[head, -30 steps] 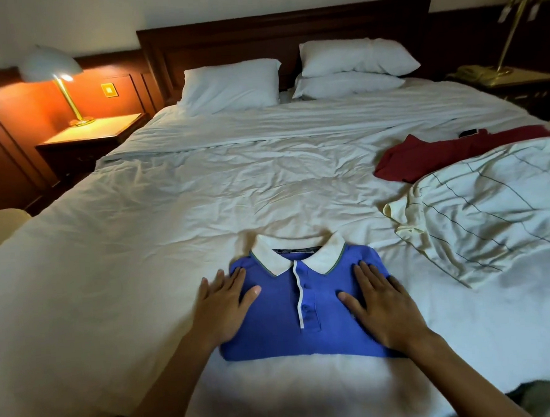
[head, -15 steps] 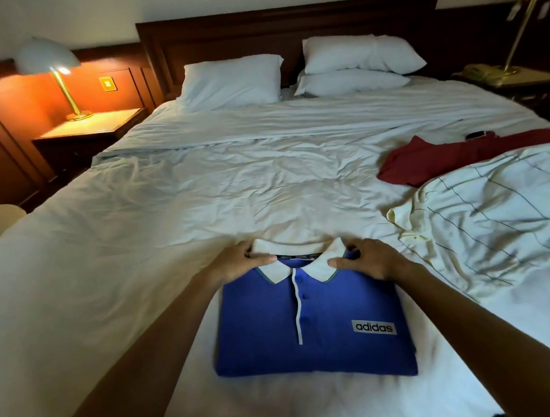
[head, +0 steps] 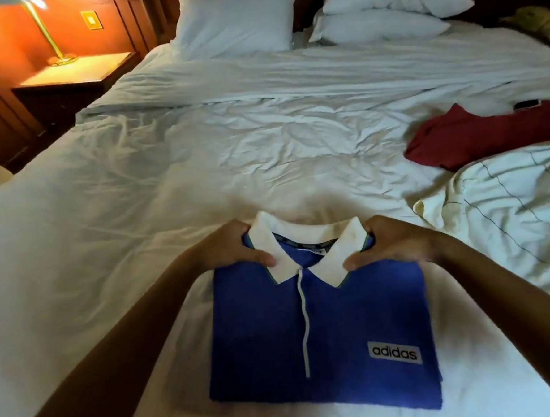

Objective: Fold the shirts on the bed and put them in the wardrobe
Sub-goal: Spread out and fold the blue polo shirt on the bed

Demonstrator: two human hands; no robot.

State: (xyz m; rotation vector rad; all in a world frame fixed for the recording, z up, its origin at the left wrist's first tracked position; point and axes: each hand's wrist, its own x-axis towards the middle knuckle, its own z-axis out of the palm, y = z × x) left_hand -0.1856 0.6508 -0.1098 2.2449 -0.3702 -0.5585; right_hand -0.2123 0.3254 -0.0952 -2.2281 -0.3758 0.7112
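Head view, left hand [head: 228,253], right hand [head: 395,243] grip folded blue shirt [head: 339,333]

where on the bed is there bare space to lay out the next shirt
Bare sheet runs from the pillows down to the blue shirt, and all along that shirt's left. The right side is crowded with the red shirt and the cream striped shirt.

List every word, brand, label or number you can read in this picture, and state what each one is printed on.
"adidas": white letters on a dark patch at the lower corner of the folded blue polo shirt.
Neck label inside the shirt's collar: has marks, but they are too blurred to read.
No other readable text or numbers are in view.
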